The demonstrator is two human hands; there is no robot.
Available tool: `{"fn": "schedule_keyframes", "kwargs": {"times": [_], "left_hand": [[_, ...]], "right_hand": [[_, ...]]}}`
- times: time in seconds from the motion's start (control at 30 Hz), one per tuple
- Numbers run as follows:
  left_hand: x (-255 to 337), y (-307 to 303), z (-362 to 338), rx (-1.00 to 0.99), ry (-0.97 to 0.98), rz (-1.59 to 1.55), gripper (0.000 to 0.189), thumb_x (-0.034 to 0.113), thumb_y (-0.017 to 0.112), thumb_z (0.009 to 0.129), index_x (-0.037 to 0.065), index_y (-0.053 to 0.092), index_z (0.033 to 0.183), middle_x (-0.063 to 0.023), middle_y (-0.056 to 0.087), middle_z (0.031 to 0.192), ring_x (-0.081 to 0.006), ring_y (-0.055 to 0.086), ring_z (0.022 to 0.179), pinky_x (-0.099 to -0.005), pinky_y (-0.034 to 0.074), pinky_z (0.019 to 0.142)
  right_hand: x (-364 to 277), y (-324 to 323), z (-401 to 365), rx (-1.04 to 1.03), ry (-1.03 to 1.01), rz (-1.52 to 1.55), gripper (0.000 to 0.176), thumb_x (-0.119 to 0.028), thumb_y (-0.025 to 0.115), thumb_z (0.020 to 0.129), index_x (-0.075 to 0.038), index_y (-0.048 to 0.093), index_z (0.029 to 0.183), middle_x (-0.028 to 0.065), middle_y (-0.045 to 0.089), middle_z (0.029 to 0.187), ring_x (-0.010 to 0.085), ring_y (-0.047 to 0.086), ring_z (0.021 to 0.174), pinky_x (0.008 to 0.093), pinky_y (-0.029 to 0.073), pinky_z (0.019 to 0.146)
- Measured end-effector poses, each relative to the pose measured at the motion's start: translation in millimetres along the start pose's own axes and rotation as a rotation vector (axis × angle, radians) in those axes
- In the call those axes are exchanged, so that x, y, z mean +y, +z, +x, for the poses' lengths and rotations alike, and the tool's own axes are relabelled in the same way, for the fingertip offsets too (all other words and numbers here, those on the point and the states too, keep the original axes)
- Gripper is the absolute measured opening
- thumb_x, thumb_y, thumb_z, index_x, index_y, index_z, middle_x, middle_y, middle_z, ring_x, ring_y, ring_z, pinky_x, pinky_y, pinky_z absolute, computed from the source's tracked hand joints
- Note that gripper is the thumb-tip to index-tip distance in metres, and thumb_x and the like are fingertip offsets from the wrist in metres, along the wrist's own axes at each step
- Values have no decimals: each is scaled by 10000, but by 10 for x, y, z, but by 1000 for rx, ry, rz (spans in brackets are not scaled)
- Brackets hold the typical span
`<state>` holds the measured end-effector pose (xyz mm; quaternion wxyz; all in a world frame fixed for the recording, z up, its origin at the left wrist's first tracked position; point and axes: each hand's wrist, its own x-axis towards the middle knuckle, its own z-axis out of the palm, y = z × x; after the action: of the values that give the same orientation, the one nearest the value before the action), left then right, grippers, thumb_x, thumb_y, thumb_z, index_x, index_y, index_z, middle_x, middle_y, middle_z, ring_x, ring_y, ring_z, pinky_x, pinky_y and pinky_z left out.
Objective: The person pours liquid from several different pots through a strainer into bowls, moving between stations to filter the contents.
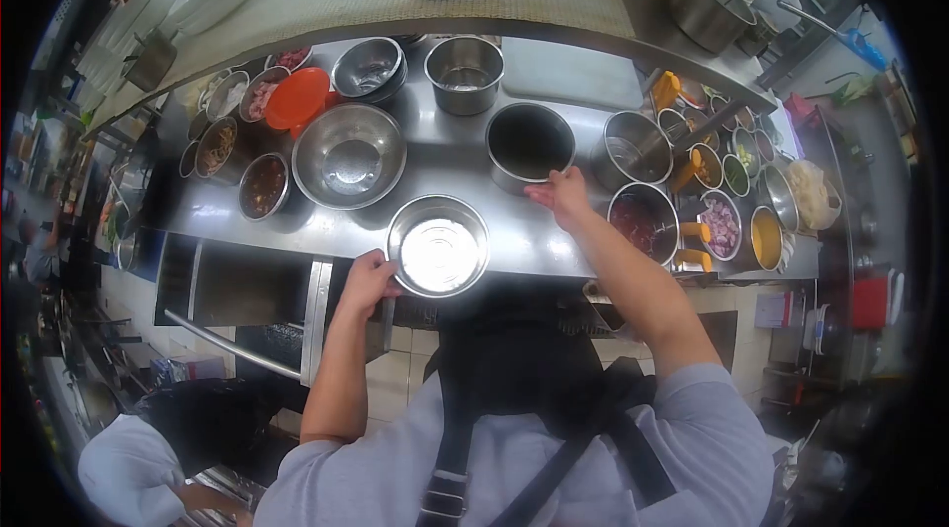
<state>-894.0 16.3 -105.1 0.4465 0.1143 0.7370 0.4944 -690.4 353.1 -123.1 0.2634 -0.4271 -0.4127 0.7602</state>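
Note:
My left hand (370,283) is closed on the left edge of a shiny steel bowl (438,280), which sits at the counter's front edge with a bright, bare inside. Further back and to the right stands a deep steel pot (509,177) with dark contents, which look like liquid. At that pot's front right rim is my right hand (561,197), thumb at the rim and fingers against the outer wall. A wide steel mixing bowl (321,169) lies left of the smaller bowl.
An orange bowl (297,99) and several food containers crowd the left. On the right are a steel pot (618,159), a container of chopped onion (722,227) and yellow-handled utensils. A shelf (346,18) overhangs the back. Another person (129,468) stands at lower left, beside an open drawer (247,285).

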Motion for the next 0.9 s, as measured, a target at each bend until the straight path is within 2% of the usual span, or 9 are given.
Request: {"fn": "schedule_keyframes", "kwargs": {"times": [0.13, 0.33, 0.5, 0.63, 0.7, 0.73, 0.8, 0.83, 0.9], "left_hand": [[43, 305, 182, -55, 0, -73, 201, 115, 626, 869, 44, 508, 723, -63, 565, 754, -159, 615, 638, -283, 574, 528], [92, 629, 402, -138, 37, -63, 221, 105, 611, 887, 51, 481, 717, -36, 495, 742, -135, 558, 623, -305, 603, 570], [196, 831, 430, -146, 23, -86, 220, 120, 606, 903, 45, 477, 740, -46, 500, 756, -149, 578, 626, -304, 595, 585], [247, 891, 462, -170, 12, -74, 213, 135, 601, 917, 40, 481, 768, -54, 510, 765, -168, 601, 641, -298, 589, 588], [210, 878, 524, -172, 0, -162, 175, 120, 615, 885, 45, 497, 778, -70, 548, 845, -204, 642, 699, -340, 606, 627], [187, 862, 574, -159, -13, -216, 139, 133, 622, 886, 34, 535, 845, -81, 578, 885, -225, 650, 670, -344, 600, 627], [210, 824, 590, -164, -21, -215, 147, 123, 617, 893, 9, 564, 968, -91, 597, 972, -221, 655, 747, -345, 587, 649], [243, 816, 563, -181, -23, -209, 147, 123, 617, 893, 9, 564, 968, -91, 597, 972, -221, 655, 747, -345, 587, 649], [384, 826, 481, 134, 379, 209, 208, 134, 605, 922, 10, 553, 1081, -83, 580, 962, -190, 641, 737, -329, 573, 689]], "right_hand": [[-43, 86, 209, 16, 1, -18, 222, -54, 362, 994, 61, 271, 1160, 306, 586, 1001, 358, 698, 788, 347, 604, 581], [-105, 304, 413, 45, -15, -26, 338, -59, 366, 1004, 113, 217, 1254, 303, 582, 1001, 353, 698, 788, 337, 608, 566], [-111, 457, 569, 75, 17, -3, 269, -70, 391, 1011, 44, 278, 1228, 266, 580, 1025, 337, 687, 810, 360, 605, 606], [-42, 508, 664, 68, -2, -16, 276, -83, 409, 1009, 40, 321, 1240, 263, 582, 1068, 333, 682, 852, 373, 605, 651], [-157, 504, 562, -113, 73, -62, 319, -122, 431, 1015, 41, 322, 1266, 253, 583, 1115, 334, 649, 989, 384, 583, 788], [-238, 346, 490, -76, 70, -53, 319, -122, 431, 1015, 41, 322, 1266, 253, 583, 1115, 334, 649, 989, 384, 583, 788], [-433, 165, 321, -274, 146, -298, 375, -137, 473, 1007, 21, 368, 1330, 233, 588, 1165, 306, 636, 1028, 389, 552, 863], [-587, -8, 158, -325, 115, -373, 418, -152, 500, 998, -16, 398, 1380, 201, 597, 1193, 270, 645, 1015, 366, 543, 860], [-957, -432, -327, -427, 7, -416, 410, -170, 513, 995, -31, 427, 1370, 166, 625, 1165, 234, 649, 1011, 355, 543, 850]]}}
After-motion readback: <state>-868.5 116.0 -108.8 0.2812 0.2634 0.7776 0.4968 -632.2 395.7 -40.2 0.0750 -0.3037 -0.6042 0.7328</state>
